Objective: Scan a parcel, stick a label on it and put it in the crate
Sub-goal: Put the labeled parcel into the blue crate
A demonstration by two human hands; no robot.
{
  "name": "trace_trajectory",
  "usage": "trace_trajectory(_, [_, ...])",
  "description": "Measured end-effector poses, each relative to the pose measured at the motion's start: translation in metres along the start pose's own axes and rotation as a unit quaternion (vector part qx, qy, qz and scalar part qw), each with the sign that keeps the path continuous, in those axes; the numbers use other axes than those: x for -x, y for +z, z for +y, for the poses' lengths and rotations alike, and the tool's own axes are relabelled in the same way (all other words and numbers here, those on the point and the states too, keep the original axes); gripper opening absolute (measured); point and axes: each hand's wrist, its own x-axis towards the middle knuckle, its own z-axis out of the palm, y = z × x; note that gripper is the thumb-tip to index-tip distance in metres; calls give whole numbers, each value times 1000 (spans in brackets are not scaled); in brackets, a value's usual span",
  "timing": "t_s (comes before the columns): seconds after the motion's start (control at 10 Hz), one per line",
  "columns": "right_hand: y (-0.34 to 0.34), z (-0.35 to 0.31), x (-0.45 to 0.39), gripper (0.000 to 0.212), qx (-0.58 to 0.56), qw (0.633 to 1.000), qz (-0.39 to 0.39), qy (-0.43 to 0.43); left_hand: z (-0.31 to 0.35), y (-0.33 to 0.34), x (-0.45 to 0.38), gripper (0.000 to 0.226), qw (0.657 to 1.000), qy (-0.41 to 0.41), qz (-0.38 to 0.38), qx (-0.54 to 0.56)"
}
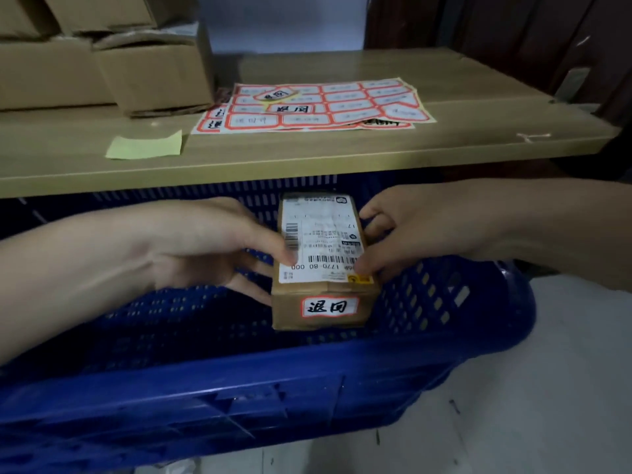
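Observation:
A small brown cardboard parcel (323,292) hangs inside the blue plastic crate (260,388), below the shelf edge. A white shipping label with barcodes covers its top. A red-bordered white sticker (330,306) with handwritten characters sits on its near face. My left hand (212,248) grips the parcel's left side, thumb on the shipping label. My right hand (400,230) grips the right side, thumb on the label's lower right corner. Whether the parcel touches the crate floor I cannot tell.
A wooden shelf (342,148) runs above the crate. Sheets of red-bordered stickers (318,104) lie on it, with a yellow-green sticky note (145,145) to their left. Cardboard boxes (102,63) are stacked at the back left. Pale floor (513,405) shows at the lower right.

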Motion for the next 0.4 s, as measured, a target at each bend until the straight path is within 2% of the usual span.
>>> trace_trajectory(0.2, [-2, 6, -39, 29, 32, 997, 4, 73, 3, 10, -20, 44, 998, -27, -25, -50])
trace_trajectory(0.4, [5, 19, -78, 25, 38, 984, -20, 172, -5, 28, -37, 40, 999, -29, -19, -24])
